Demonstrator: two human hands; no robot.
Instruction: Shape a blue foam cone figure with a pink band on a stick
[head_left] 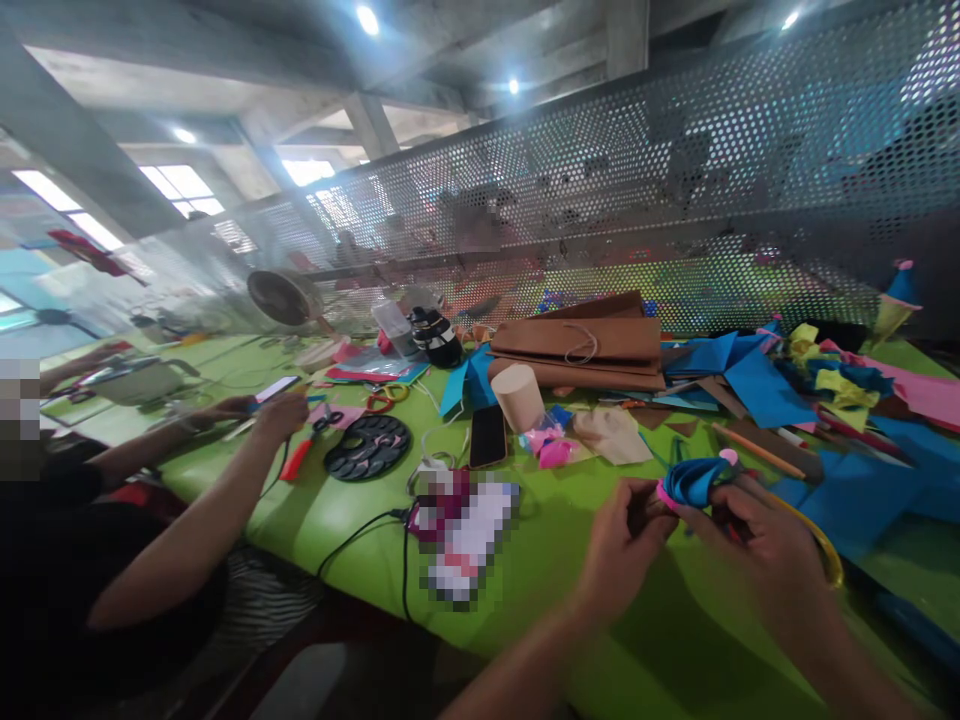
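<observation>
Snugly — left fingers (649,530) and right fingers (741,503) flank the blue bundle (687,482).

The left grip (628,535) is a bare hand with slim fingers, and below it a slender wrist (579,605) broadens into an uncovered left forearm (529,655), cut off by the view's lower edge. The right grip (761,545) is likewise a bare hand, with an uncovered right forearm (851,660) below it; blur hides finer detail around the nails and knuckles.
</observation>
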